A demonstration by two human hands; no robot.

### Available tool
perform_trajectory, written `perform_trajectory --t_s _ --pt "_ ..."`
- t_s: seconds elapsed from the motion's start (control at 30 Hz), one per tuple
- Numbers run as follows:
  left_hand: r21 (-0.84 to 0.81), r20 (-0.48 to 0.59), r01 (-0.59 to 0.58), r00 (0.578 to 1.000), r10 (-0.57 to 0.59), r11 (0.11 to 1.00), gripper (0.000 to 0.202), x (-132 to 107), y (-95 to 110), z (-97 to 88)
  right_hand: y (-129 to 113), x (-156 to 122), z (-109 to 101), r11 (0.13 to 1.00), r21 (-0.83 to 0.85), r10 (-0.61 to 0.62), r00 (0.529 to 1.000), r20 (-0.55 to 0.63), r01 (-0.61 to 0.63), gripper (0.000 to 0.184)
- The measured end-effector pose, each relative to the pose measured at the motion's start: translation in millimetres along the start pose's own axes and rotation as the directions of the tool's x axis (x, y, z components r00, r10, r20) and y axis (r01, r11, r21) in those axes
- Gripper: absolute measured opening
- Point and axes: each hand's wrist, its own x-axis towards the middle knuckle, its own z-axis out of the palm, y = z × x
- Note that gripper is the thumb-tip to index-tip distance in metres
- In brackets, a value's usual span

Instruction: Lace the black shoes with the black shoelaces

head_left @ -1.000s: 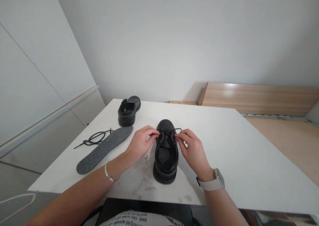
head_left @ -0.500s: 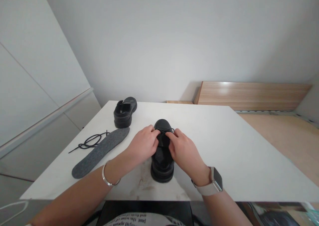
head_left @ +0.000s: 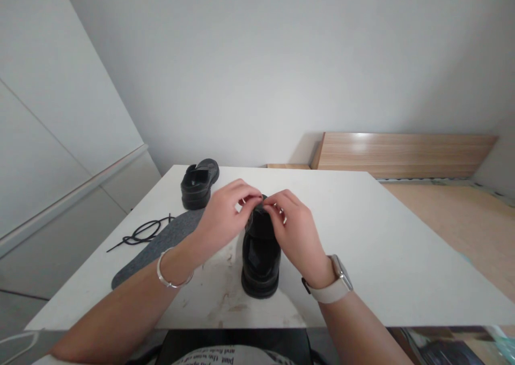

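A black shoe (head_left: 259,257) stands on the white table (head_left: 382,257), heel toward me. My left hand (head_left: 223,217) and my right hand (head_left: 292,228) meet above its front, both with fingers pinched together. They seem to grip the shoe's black lace, which their fingers mostly hide. A bracelet sits on my left wrist, a watch on my right.
A second black shoe (head_left: 198,183) stands at the table's far left. A grey insole (head_left: 161,244) lies left of my hands, with a loose black lace (head_left: 140,231) coiled beside it. A wooden bed frame (head_left: 402,155) stands behind the table on the right.
My hands have come together from either side of the shoe's opening and have risen over its front, now covering the laced part.
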Motion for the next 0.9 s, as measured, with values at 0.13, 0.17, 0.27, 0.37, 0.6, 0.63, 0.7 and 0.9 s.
perform_trajectory --t_s 0.13,0.17,0.27,0.37,0.6,0.63,0.7,0.9 --pt "-0.343 -0.207 0.072 0.967 -0.150 0.936 0.009 13.9 8.8 -13.1 -11.7 18.9 -15.1 0.932 0.351 0.029 0.948 -0.317 0.089 0.011" --pt "-0.406 -0.194 0.091 0.964 -0.183 0.909 0.009 15.7 11.3 -13.2 -14.7 22.3 -17.0 0.910 0.400 0.041 0.935 -0.353 0.112 0.010" --pt "-0.528 -0.152 0.105 0.964 -0.216 0.843 0.010 17.6 18.9 -8.2 -23.3 28.7 -17.7 0.835 0.522 0.050 0.922 -0.383 0.171 0.008" --pt "-0.623 -0.127 0.085 0.970 -0.208 0.778 0.011 18.1 24.4 -2.3 -29.6 32.4 -15.4 0.795 0.567 0.015 0.928 -0.373 0.216 0.009" --pt "-0.834 0.090 0.200 0.969 -0.231 0.514 0.020 22.1 19.6 2.0 -22.7 40.3 -15.8 0.951 0.211 -0.119 0.895 -0.430 0.228 0.012" --pt "-0.841 0.093 0.200 0.969 -0.229 0.503 0.020 22.4 18.5 2.5 -19.8 40.7 -15.0 0.943 0.252 -0.098 0.903 -0.417 0.218 0.010" --pt "-0.836 0.109 0.212 0.968 -0.226 0.505 0.020 22.8 17.2 2.8 -13.4 40.1 -12.0 0.910 0.371 -0.040 0.929 -0.369 0.187 0.009" --pt "-0.787 0.107 0.229 0.965 -0.238 0.573 0.019 22.4 17.6 -0.9 6.2 29.2 0.3 0.731 0.683 0.088 0.993 -0.076 -0.013 0.030"
